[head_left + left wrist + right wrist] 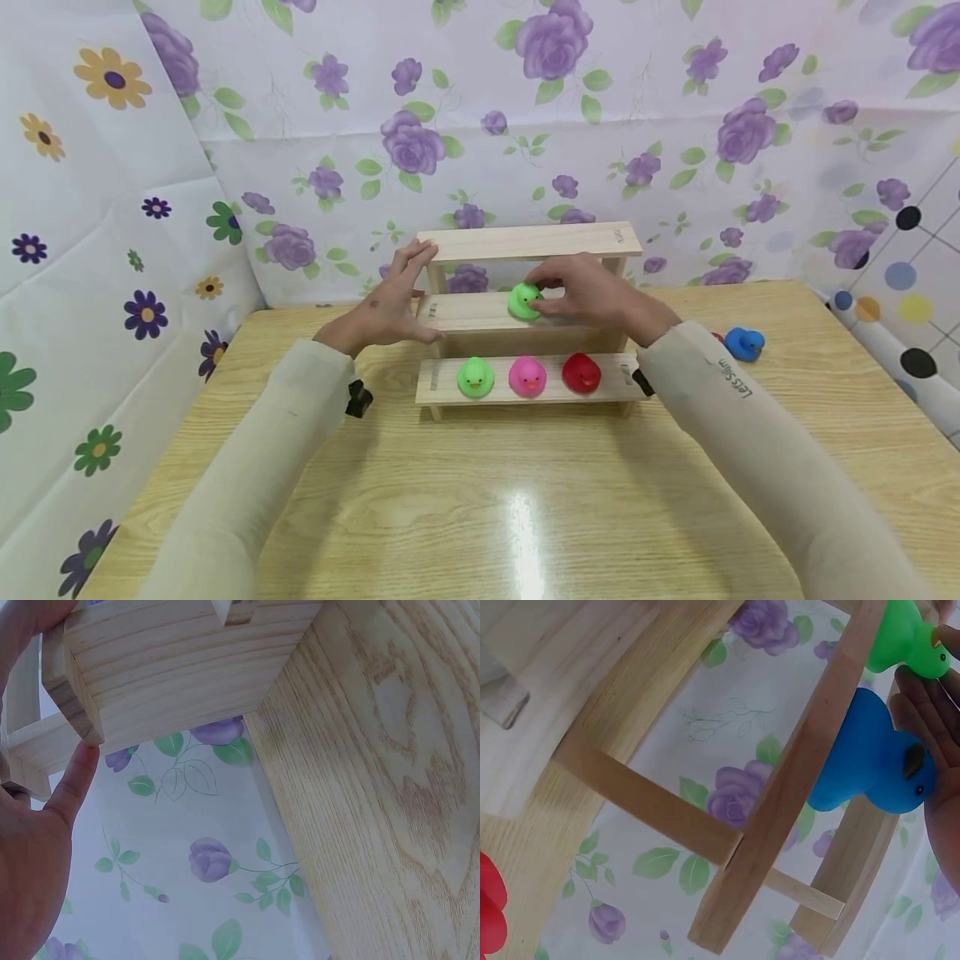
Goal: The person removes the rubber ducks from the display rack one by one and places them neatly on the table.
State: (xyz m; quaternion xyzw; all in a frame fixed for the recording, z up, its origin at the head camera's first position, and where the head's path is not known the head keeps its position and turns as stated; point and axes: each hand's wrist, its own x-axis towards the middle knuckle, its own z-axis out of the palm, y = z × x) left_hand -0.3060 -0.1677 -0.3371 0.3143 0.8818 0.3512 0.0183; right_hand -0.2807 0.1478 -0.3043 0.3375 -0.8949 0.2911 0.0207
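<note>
A three-tier wooden display shelf (525,242) stands against the patterned cloth. At its left end, my left hand (382,308) grips the middle board, with the thumb at the front edge and a finger (75,780) touching the rear corner; its upper fingers reach the top board. My right hand (592,287) pinches a green rubber duck (523,301) at the middle board. Under that hand, hidden from the head view, a blue rubber duck (874,761) sits on the same board. Along the bottom board are a green duck (476,377), a pink duck (527,377) and a red duck (581,373).
On the wooden table (450,500), right of the shelf, lies another blue duck (745,343) with a bit of red showing beside it, partly behind the right sleeve. Flowered cloth (315,250) hangs behind the table and along its sides.
</note>
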